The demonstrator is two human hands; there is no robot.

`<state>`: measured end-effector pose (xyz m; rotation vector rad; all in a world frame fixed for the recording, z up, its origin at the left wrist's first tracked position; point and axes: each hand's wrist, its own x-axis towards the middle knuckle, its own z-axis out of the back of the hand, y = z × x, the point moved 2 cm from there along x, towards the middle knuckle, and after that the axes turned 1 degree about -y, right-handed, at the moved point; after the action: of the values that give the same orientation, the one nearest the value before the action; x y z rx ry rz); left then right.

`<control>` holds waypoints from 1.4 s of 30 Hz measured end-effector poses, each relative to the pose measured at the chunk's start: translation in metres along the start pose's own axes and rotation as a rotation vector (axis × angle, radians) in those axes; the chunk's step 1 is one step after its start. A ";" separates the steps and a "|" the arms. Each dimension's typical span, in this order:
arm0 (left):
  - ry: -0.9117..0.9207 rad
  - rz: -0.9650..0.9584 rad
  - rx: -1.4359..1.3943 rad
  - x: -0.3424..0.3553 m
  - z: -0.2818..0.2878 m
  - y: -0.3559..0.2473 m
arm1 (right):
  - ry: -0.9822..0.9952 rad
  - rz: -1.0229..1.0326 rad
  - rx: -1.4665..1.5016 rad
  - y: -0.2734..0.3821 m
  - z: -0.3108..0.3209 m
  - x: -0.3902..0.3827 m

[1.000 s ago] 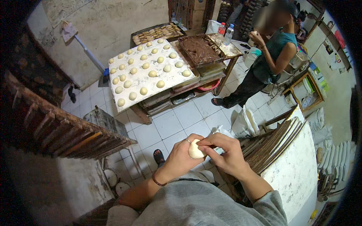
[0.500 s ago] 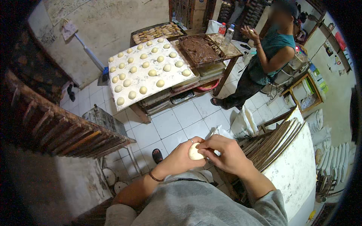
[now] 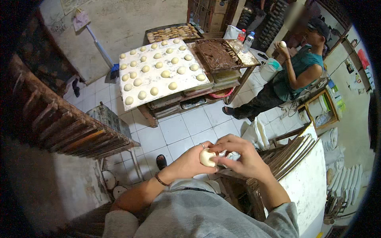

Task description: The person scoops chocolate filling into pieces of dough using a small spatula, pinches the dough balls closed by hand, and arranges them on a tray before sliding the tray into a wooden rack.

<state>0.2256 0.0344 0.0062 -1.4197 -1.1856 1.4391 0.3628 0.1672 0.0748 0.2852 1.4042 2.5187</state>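
In front of my waist I have a pale, round dough ball (image 3: 206, 158). My left hand (image 3: 187, 162), with a ring and a bracelet, cups it from the left and below. The thumb and curled fingers of my right hand (image 3: 239, 155) grip its right edge, partly covering that side. Farther off, a floured white board (image 3: 149, 85) bears several rows of similar dough balls. Beside it on the table lies a tray of brown chocolate-like filling (image 3: 217, 53).
A person in a teal top (image 3: 291, 73) stands at the table's right end, holding a dough ball up. Two bottles (image 3: 247, 43) and a white bucket (image 3: 271, 70) are nearby. A wooden rack (image 3: 67, 123) rises on my left; stacked boards (image 3: 291, 166) stand close on my right.
My right fingers have shifted and spread over the dough ball's right edge. The view has turned slightly. The other person has raised a dough ball higher and turned sideways.
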 end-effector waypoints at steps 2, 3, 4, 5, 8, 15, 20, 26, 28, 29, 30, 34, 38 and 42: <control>0.045 -0.005 -0.041 0.000 0.001 0.002 | 0.024 0.195 -0.041 -0.001 -0.003 0.000; 0.070 -0.006 -0.061 0.000 0.002 0.004 | 0.034 0.139 -0.058 -0.005 -0.004 -0.001; 0.063 -0.055 -0.058 0.005 0.001 0.011 | 0.044 0.083 -0.074 -0.008 -0.005 -0.002; -0.016 -0.092 -0.040 0.002 -0.002 0.013 | 0.053 0.027 -0.091 -0.010 -0.006 -0.003; -0.178 -0.161 0.074 -0.001 -0.004 0.009 | 0.020 -0.054 -0.077 -0.007 -0.004 0.002; -0.215 -0.166 0.144 -0.002 -0.006 0.004 | 0.038 0.078 -0.134 -0.013 -0.008 -0.002; -0.202 -0.123 0.174 -0.004 -0.003 -0.005 | -0.003 0.144 -0.141 -0.003 -0.011 -0.003; -0.126 -0.041 0.170 -0.005 0.002 -0.009 | 0.067 -0.006 0.052 0.002 -0.003 0.000; -0.028 -0.053 0.165 -0.001 0.004 -0.002 | 0.054 0.151 -0.111 0.002 -0.004 -0.002; 0.021 -0.058 0.163 0.000 0.005 0.000 | 0.048 0.229 -0.192 0.001 -0.005 -0.004; 0.027 -0.027 0.152 0.000 0.001 -0.008 | 0.071 0.133 -0.204 -0.007 -0.008 -0.006; -0.182 -0.129 0.123 -0.006 -0.002 -0.010 | 0.039 -0.129 -0.036 -0.007 -0.004 -0.002; -0.052 -0.068 0.161 -0.004 0.004 -0.008 | 0.063 0.199 -0.141 0.005 0.002 -0.003; -0.097 -0.117 0.126 -0.002 -0.001 -0.004 | 0.114 0.004 -0.200 -0.013 -0.009 -0.008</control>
<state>0.2267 0.0337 0.0102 -1.1880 -1.1957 1.4874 0.3693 0.1640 0.0584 0.1083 1.1771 2.6902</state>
